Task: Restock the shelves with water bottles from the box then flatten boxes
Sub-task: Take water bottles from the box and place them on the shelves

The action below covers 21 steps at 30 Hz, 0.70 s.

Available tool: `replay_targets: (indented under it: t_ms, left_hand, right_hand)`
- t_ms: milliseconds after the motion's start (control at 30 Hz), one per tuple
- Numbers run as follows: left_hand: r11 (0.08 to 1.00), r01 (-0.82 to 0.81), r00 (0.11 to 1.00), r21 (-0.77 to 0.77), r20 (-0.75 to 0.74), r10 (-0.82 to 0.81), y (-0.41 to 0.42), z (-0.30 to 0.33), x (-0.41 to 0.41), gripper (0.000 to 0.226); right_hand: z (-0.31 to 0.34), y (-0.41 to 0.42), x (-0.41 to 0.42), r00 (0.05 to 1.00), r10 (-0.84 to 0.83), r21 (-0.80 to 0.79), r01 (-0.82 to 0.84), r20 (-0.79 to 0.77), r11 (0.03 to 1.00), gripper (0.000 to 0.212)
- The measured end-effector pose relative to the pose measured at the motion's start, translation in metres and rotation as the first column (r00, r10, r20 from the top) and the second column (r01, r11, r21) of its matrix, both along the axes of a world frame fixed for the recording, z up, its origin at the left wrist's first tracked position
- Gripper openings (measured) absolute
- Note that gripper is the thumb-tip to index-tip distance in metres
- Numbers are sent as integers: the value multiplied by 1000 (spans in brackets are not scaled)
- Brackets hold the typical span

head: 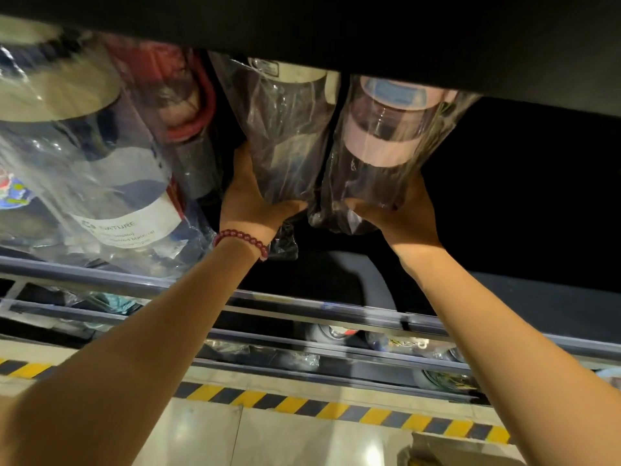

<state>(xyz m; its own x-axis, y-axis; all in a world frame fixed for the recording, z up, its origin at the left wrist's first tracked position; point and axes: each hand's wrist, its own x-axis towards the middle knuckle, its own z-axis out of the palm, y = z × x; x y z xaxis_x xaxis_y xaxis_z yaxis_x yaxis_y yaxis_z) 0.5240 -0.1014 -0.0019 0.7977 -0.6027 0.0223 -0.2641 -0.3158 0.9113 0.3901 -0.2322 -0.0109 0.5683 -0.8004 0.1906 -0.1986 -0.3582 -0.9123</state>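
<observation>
Forearms: two bare forearms reach up and forward from the bottom corners of the view, the left one wearing a dark red bead bracelet (242,239) at the wrist.
Left hand: the left hand (250,200) cups the base of a dark plastic water bottle with a cream lid, sealed in a clear crinkled bag (285,136); its thumb runs under the base, and the fingers go up the bottle's far-left side, mostly hidden.
Right hand: the right hand (401,210) holds the base of a smoky clear bottle with a pale pink band and blue-topped lid, also bagged (386,139); the thumb crosses beneath, and I cannot tell how the other fingers lie.
Bottle position: both bottles are side by side, touching, tilted lid-first into the dark shelf bay (521,183) under its black upper board, right of the bagged bottles already stocked (100,156).
Handling: probably light and empty, rigid-bodied, but the loose film looks slippery and may slide over the plastic; holding from under the base with the palm seems the safest purchase.
Pose: both wrists bent back, palms up, pushing inward.
Below: grey shelf rails (302,317), yellow-black floor tape (302,403).
</observation>
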Motion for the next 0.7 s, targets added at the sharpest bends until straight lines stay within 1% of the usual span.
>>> replay_targets:
  t_ms: [33,100,133,200,267,333,367,400,500,533,633,700]
  left_hand:
    - [999,-44,999,17,10,44,0,-5,4,94]
    - [999,-41,998,19,55,40,0,-3,5,104]
    - [999,-38,998,17,57,37,-1,-3,6,106]
    - [999,-38,997,16,68,37,-3,-9,10,107]
    - [998,-47,996,30,76,44,-4,-8,10,107]
    - [997,-58,994,44,94,53,-4,-8,11,106]
    - [996,-58,993,63,109,51,-4,-9,11,105]
    - [996,-51,991,74,127,41,-3,-8,11,105]
    - [986,-38,986,162,163,11,-2,-1,13,106]
    - [980,-41,985,192,171,7,0,3,11,106]
    - [956,-73,969,283,248,0,8,17,2,98]
    - [932,-59,978,357,206,-17,21,23,-8,84]
  right_hand:
    - [2,0,0,1000,19,13,-19,-8,1000,109]
    - [4,-3,1,1000,22,28,-22,-11,999,99]
    - [6,-5,2,1000,27,47,-26,-13,999,97]
    - [7,-11,4,996,91,80,-89,-24,993,96]
    - [8,-14,2,988,150,97,-145,-45,985,100]
    - [4,-19,2,984,170,107,-163,-58,981,108]
    - [3,-19,3,984,163,99,-156,-68,983,108]
    - [5,-17,3,986,145,92,-137,-84,986,104]
    - [12,-12,3,987,75,138,-55,-143,989,73]
    - [13,-12,1,985,63,157,-39,-157,987,73]
    - [19,-7,-9,973,1,149,34,-231,988,84]
    - [28,4,-26,957,-43,127,83,-289,988,80]
